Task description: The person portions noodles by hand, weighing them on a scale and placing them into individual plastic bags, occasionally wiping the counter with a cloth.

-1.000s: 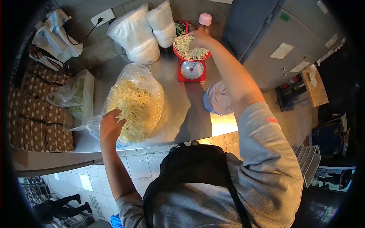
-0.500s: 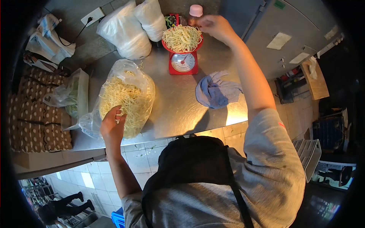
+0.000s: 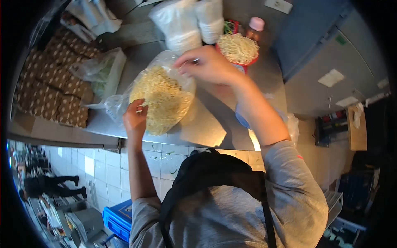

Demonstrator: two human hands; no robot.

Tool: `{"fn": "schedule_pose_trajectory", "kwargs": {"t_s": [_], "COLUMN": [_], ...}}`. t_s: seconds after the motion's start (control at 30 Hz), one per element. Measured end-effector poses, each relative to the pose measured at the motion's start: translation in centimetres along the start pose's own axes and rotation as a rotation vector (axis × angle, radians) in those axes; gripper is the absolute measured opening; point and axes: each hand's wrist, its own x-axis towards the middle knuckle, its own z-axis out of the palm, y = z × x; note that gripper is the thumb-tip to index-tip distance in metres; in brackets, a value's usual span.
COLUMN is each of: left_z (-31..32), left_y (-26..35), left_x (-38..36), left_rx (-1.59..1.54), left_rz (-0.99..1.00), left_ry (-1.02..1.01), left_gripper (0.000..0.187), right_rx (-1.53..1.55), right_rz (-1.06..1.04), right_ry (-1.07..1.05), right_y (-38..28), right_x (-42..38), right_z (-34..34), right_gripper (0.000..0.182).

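Observation:
A clear plastic bag (image 3: 188,93) full of thin yellow noodles (image 3: 159,93) lies open on the steel table. My left hand (image 3: 135,118) is at the bag's left side, fingers curled, with pale strands showing between them. Over the bag's upper right edge hovers my right hand (image 3: 209,66), fingers bent and somewhat apart, with no noodles visible in them; a small shiny band shows at one finger. Behind that hand, a heap of noodles (image 3: 237,47) rests on the red pan of a kitchen scale (image 3: 241,68). My right hand and forearm cover most of the scale.
White wrapped bundles (image 3: 178,25) and a pink-capped bottle (image 3: 255,27) stand at the back of the steel table (image 3: 211,111). Egg trays (image 3: 49,82) and a container of bagged greens (image 3: 113,76) are on the left. A blue cloth (image 3: 242,115) lies partly under my right forearm.
My right hand has moved from beside the scale pan leftward to the noodle bag. My left hand stays at the bag. The camera view has shifted.

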Motion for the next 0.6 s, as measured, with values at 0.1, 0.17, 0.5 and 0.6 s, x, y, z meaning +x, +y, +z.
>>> {"fn": "schedule_pose_trajectory", "kwargs": {"t_s": [0.1, 0.17, 0.5, 0.6], "left_z": [0.0, -0.1, -1.8, -0.9], "left_y": [-0.7, -0.7, -2.3, -4.0], "left_x": [0.6, 0.7, 3.7, 5.0], "left_rx": [0.054, 0.015, -0.188, -0.204], "left_rz": [0.025, 0.005, -0.008, -0.010], "left_ry": [-0.021, -0.017, -0.038, -0.098], "left_gripper": [0.024, 0.026, 0.050, 0.060], "right_rx": [-0.475, -0.748, -0.529, -0.484], "right_rz": [-0.072, -0.030, -0.161, -0.161], "right_ry": [-0.119, 0.060, 0.089, 0.154], "right_y": [4.9, 10.8, -3.2, -5.0], "right_x": [6.4, 8.2, 12.3, 11.6], "right_z": [7.8, 12.7, 6.1, 5.7], "right_gripper": [0.028, 0.026, 0.007, 0.007]}}
